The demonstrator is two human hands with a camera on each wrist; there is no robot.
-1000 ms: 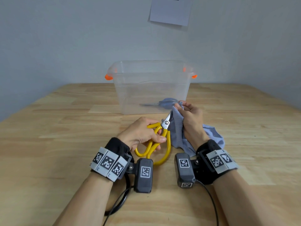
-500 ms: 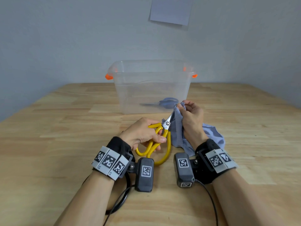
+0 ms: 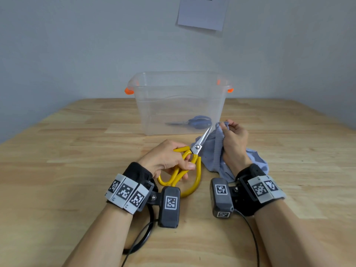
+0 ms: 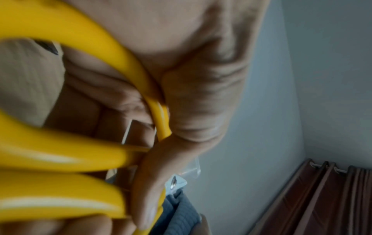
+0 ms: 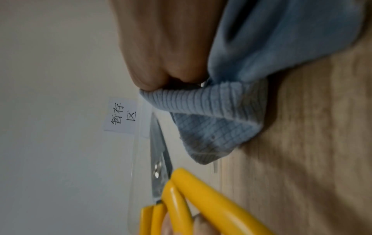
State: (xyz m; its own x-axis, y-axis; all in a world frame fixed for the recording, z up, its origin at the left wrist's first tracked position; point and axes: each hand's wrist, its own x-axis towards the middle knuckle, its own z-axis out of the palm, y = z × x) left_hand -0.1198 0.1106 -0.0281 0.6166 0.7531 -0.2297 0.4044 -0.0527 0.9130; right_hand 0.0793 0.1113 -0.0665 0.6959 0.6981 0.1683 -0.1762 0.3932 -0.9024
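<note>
My left hand (image 3: 169, 160) grips the yellow-handled scissors (image 3: 189, 166) by their handles, fingers curled round the loops. Their steel blades (image 3: 203, 139) lie together and point up and right toward the cloth. My right hand (image 3: 234, 139) holds a pale blue ribbed cloth (image 3: 212, 155) bunched up off the table, pinching its top edge. In the right wrist view the cloth (image 5: 217, 120) hangs beside the blades (image 5: 159, 152), apart from them. In the left wrist view the yellow handles (image 4: 70, 155) fill the frame between my fingers (image 4: 153, 182).
A clear plastic bin (image 3: 179, 105) with orange latches stands behind my hands on the wooden table (image 3: 67, 151); blue scissors (image 3: 196, 121) lie inside it. A sheet of paper (image 3: 202, 12) hangs on the wall. Cables trail from both wrist cameras.
My right hand has drawn the cloth up and to the right, off the blades. The scissor blades, wrapped in cloth before, now show bare. My left hand has barely moved.
</note>
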